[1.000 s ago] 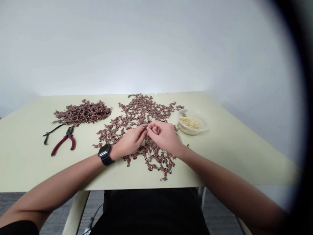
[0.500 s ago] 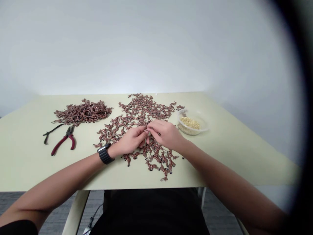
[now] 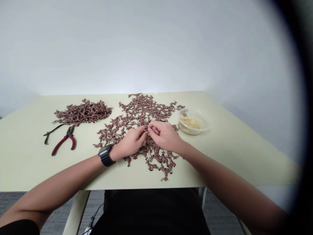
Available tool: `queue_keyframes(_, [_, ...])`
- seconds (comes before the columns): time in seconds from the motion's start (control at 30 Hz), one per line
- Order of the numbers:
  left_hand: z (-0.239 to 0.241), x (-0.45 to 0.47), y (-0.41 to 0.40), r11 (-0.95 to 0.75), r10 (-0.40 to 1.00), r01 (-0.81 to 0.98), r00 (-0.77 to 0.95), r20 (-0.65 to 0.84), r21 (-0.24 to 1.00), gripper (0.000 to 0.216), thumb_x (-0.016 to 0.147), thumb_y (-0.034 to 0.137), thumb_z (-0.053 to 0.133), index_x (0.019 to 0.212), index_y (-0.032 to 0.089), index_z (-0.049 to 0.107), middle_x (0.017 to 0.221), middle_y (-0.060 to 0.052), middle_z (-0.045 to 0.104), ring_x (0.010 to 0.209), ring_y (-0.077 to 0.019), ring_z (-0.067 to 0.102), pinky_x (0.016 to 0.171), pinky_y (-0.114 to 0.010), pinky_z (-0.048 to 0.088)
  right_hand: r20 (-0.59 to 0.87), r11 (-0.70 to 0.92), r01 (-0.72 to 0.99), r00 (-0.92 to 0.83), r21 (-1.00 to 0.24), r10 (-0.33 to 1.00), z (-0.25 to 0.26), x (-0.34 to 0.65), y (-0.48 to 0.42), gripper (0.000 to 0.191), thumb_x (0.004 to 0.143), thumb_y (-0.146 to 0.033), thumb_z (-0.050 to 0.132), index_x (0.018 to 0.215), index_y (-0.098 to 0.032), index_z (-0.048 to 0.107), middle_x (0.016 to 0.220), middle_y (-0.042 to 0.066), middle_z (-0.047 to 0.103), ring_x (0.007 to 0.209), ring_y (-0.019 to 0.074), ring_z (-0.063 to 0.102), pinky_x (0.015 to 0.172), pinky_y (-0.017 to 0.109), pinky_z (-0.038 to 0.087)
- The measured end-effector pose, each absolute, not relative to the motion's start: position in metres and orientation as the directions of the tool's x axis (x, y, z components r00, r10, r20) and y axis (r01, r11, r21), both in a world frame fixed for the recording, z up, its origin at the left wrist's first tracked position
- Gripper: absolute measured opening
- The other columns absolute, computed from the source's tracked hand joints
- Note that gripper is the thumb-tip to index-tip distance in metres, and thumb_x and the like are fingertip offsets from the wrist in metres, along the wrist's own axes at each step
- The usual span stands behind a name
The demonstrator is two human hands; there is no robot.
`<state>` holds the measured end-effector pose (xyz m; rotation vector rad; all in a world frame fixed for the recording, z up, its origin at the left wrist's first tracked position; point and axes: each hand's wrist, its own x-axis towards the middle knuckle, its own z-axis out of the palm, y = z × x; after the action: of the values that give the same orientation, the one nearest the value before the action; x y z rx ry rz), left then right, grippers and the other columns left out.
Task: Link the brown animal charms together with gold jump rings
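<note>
My left hand [image 3: 131, 142], with a black watch [image 3: 106, 155] on its wrist, and my right hand [image 3: 164, 135] meet fingertip to fingertip over a wide spread of small brown figure-shaped pieces [image 3: 137, 120] on the pale green table [image 3: 26, 163]. Both hands pinch something tiny between thumb and fingers, too small to name. They rest on the near part of the spread.
A heaped pile of the same brown pieces [image 3: 83, 112] lies at the back left. Red-handled pliers [image 3: 64, 140] and a black tool [image 3: 51, 133] lie in front of it. A clear bowl of small golden bits [image 3: 192, 122] stands right of my hands.
The hands have stayed together over the spread; my right hand's fingers shifted slightly and the pinch moved a little toward me.
</note>
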<state>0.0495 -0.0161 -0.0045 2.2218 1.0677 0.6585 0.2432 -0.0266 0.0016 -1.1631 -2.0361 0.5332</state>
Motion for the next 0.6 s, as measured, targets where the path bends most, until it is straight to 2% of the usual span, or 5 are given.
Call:
queue_keyframes(0.1, [-0.007, 0.050, -0.018, -0.557, 0.802, 0.557, 0.555, 0.223, 0.616, 0.025, 0.104, 0.032, 0.039, 0.088, 0.019, 0.053, 0.068, 0.001, 0.057, 0.057, -0.0123, 0.048, 0.057, -0.025, 0.035, 0.265, 0.382, 0.489, -0.292, -0.784, 0.919, -0.006, 0.242, -0.022, 0.016, 0.094, -0.029, 0.055, 0.081, -0.021, 0.060, 0.062, -0.004, 0.048, 0.055, 0.0120, 0.042, 0.054, 0.027, 0.031])
queue_keyframes(0.2, [-0.007, 0.049, -0.020, -0.583, 0.792, 0.577, 0.561, 0.240, 0.572, 0.022, 0.105, 0.031, 0.038, 0.101, 0.019, 0.057, 0.073, 0.000, 0.061, 0.058, -0.0130, 0.051, 0.059, -0.026, 0.036, 0.080, 0.167, 0.305, -0.277, -0.938, 0.957, -0.015, 0.242, -0.016, 0.019, 0.093, -0.038, 0.057, 0.084, -0.021, 0.060, 0.064, -0.003, 0.052, 0.049, 0.0102, 0.038, 0.047, 0.026, 0.027])
queue_keyframes(0.33, [-0.006, 0.047, -0.018, -0.577, 0.786, 0.551, 0.576, 0.225, 0.603, 0.023, 0.105, 0.033, 0.040, 0.112, 0.019, 0.057, 0.076, -0.001, 0.065, 0.059, -0.0132, 0.055, 0.060, -0.026, 0.039, -0.006, 0.053, 0.165, -0.340, -0.985, 0.940, -0.018, 0.245, -0.010, 0.022, 0.092, -0.042, 0.059, 0.087, -0.021, 0.060, 0.065, -0.004, 0.049, 0.047, 0.0085, 0.035, 0.045, 0.025, 0.025])
queue_keyframes(0.47, [-0.004, 0.045, -0.012, -0.427, 0.779, 0.418, 0.620, 0.092, 0.802, 0.030, 0.104, 0.044, 0.043, 0.100, 0.018, 0.057, 0.076, -0.001, 0.066, 0.056, -0.0112, 0.055, 0.055, -0.023, 0.041, 0.157, 0.290, 0.349, -0.361, -0.891, 0.919, -0.011, 0.249, -0.012, 0.020, 0.095, -0.038, 0.056, 0.086, -0.020, 0.061, 0.066, -0.003, 0.052, 0.053, 0.0110, 0.041, 0.051, 0.026, 0.030])
queue_keyframes(0.6, [-0.003, 0.043, -0.008, -0.167, 0.731, 0.243, 0.680, -0.045, 0.956, 0.039, 0.102, 0.053, 0.046, 0.092, 0.016, 0.057, 0.073, -0.001, 0.062, 0.053, -0.0084, 0.051, 0.049, -0.020, 0.038, 0.414, 0.608, 0.524, -0.448, -0.596, 0.792, -0.006, 0.252, -0.016, 0.019, 0.098, -0.027, 0.049, 0.083, -0.020, 0.058, 0.071, 0.000, 0.054, 0.065, 0.0139, 0.047, 0.063, 0.027, 0.034])
